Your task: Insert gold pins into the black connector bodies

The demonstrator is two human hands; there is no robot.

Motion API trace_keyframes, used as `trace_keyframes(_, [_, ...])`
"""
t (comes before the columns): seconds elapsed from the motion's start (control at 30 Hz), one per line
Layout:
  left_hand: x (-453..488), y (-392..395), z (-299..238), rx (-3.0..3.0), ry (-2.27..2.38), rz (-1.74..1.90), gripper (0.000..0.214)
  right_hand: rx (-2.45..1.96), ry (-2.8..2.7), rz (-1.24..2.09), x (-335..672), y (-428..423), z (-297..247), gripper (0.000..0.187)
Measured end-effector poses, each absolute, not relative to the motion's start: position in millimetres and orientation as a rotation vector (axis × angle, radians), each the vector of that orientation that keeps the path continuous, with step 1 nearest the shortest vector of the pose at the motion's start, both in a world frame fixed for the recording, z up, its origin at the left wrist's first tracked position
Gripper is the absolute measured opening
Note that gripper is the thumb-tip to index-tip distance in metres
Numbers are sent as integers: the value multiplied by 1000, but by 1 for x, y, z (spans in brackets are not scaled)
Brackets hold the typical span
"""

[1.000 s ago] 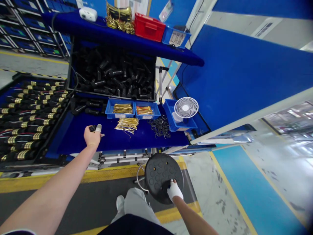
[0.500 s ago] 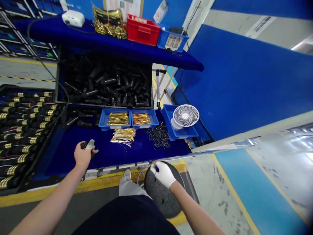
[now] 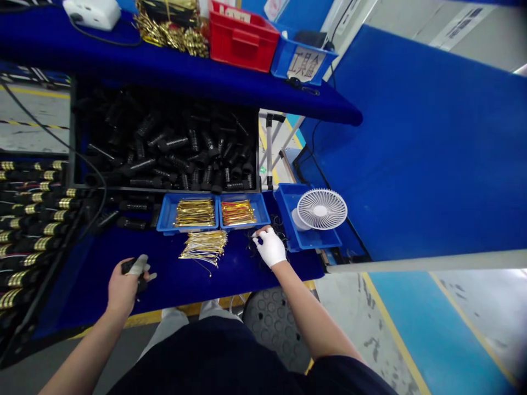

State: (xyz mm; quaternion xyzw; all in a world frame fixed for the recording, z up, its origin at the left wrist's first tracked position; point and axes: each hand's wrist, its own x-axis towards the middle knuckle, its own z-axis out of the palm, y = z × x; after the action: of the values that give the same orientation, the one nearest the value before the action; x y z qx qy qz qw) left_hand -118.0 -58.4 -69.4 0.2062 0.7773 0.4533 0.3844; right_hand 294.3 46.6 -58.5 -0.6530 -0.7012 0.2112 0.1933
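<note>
My left hand (image 3: 125, 288), with a pale cot on one finger, is shut on a small black part (image 3: 134, 267) above the blue table top (image 3: 173, 288). My right hand (image 3: 269, 247), in a white glove, rests at a loose pile of dark wire rings (image 3: 279, 225) and covers part of it. Whether its fingers hold a ring is hidden. To the left of that glove lies a loose bundle of gold wires (image 3: 205, 247).
Two blue bins of gold pins (image 3: 187, 214) stand at the table's back, before a tray of black cylindrical parts (image 3: 164, 142). Gold-banded wired parts (image 3: 37, 219) fill a tray at left. A white fan (image 3: 321, 209) sits in a blue bin at right, with a stool (image 3: 275, 329) below.
My right hand has moved from the stool up onto the table, reaching the wire rings. My left hand keeps its black part, and the view has tilted further down.
</note>
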Motion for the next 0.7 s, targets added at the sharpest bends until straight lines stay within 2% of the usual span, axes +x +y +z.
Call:
trace_keyframes(0.1, [-130,-52,-53,446,1737,1166,23,-1758,-1780,554,294,49,-38,12])
trace_keyframes(0.2, [-134,-46,-22,323,1432,1133,24,-1723,-1581,531,281,46,-15,23])
trace_keyframes(0.3, [-124,-38,20,255,1306,1125,33,-1648,-1464,575,244,33,10,28])
trace_keyframes(0.4, [-103,-31,62,291,1110,1045,40,-1387,-1363,697,194,13,43,18])
trace_keyframes(0.5, [-84,-27,89,484,1085,999,50,-1091,-1426,665,152,-5,78,9])
trace_keyframes(0.6, [-76,-29,100,664,1112,1059,69,-875,-1591,514,124,-14,101,24])
trace_keyframes(0.7, [-80,-32,102,819,1073,1108,73,-769,-1689,392,106,-12,107,33])
